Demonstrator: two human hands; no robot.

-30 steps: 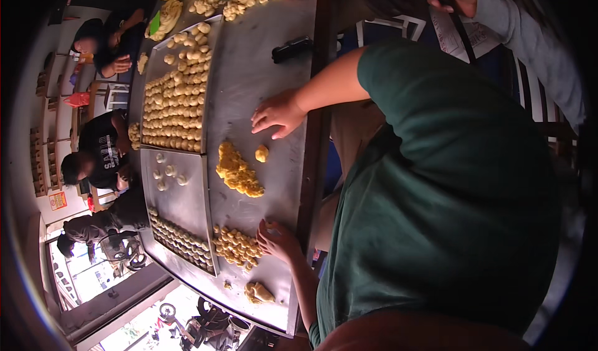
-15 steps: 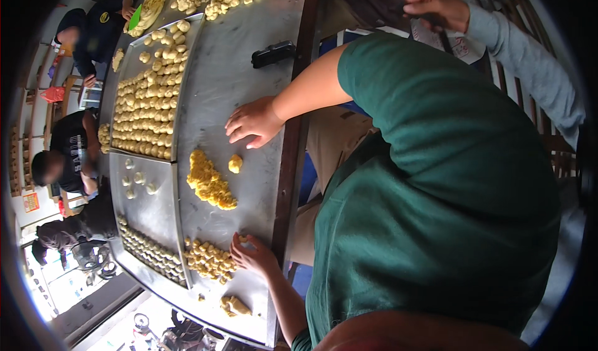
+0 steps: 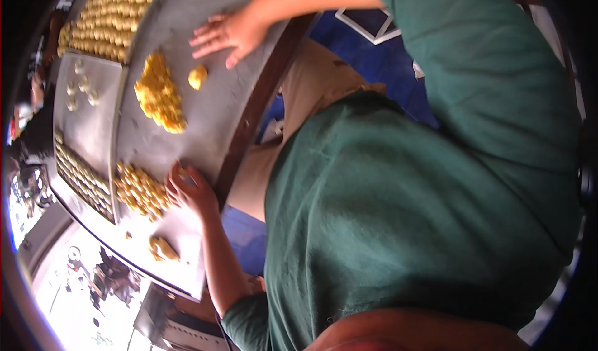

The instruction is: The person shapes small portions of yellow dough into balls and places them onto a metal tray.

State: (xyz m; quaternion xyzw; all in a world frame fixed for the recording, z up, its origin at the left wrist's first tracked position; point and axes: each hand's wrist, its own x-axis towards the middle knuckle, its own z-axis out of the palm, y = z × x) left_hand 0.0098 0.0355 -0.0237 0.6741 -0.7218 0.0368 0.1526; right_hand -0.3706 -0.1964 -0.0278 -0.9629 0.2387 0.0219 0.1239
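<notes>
Right hand [image 3: 235,34]: palm down over the steel tabletop [image 3: 208,117], fingers spread and straightish, thumb apart, no grip visible; whether anything lies under the palm cannot be told.
Left hand [image 3: 195,195]: fingers bent, thumb apart from them; whether a piece is pinched there is too small to tell.
Small dough pieces [image 3: 142,191]: heaped at the left fingertips and just beyond them; contact is unclear.
Yellow paste ball [image 3: 197,77]: just to the left of the right fingers, apart from the thumb.
Yellow paste mound [image 3: 160,95]: beyond the ball, between the two hands' fingers.
Dough lump [image 3: 163,249]: to the left of the left fingers, well clear.
Metal tray [image 3: 81,122]: past the heap from the left fingers, with pale balls and close-set rows.
Squashing risk: a leftward sweep of the right fingers could flatten or roll the paste ball.
Sticking risk: pieces crowded at the left fingertips could cling together if pressed.
</notes>
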